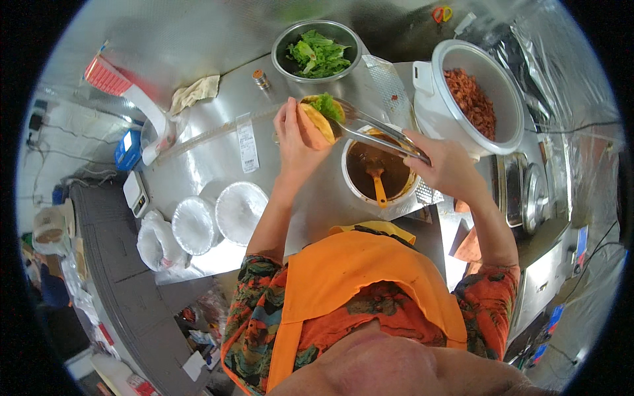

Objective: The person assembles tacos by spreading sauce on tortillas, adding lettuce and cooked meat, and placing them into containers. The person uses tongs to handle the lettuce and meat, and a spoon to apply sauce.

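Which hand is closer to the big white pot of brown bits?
Right. The right hand, gripping tongs, is close in front of the white pot; the left hand, holding bread, is farther off to its left.

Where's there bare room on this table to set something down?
Bare table shows between the printed slip and white bowls, and between the left forearm and sauce tub. The right side, by the large white pot, is crowded.

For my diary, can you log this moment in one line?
left hand: holds bread with lettuce | right hand: holds tongs at lettuce | near: sauce pot
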Demonstrator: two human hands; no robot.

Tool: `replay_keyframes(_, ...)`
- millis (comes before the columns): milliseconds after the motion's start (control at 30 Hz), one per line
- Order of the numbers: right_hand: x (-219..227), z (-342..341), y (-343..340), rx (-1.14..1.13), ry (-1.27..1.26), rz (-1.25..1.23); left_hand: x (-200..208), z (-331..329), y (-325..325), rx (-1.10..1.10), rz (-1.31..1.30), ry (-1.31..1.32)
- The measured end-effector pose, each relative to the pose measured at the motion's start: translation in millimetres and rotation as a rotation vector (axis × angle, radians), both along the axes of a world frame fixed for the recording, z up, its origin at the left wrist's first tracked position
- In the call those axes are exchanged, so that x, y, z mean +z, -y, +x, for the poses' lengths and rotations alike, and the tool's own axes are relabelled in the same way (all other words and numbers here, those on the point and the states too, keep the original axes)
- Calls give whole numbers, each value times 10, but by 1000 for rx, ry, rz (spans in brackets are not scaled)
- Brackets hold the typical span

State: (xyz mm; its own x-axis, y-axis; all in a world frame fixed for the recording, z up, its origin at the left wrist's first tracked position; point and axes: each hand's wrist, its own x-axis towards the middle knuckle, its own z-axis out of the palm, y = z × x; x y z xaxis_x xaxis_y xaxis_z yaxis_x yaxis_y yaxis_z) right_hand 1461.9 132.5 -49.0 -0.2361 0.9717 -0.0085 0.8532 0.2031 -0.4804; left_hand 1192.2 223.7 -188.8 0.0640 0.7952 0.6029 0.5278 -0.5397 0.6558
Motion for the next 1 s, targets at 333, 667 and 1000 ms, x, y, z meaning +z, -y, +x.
replay_keyframes(333, -85, 599, 191, -91, -190, 0, 198, 429, -20, -107, -26, -18)
replay_keyframes(667, 175, 1899, 323, -201, -282, 211, 379, 1136, -231, -220, -80, -166)
replay_keyframes(1000, -201, 3287, -145, -9, 494, 95, 546, 1782, -200, -552, -334, 127)
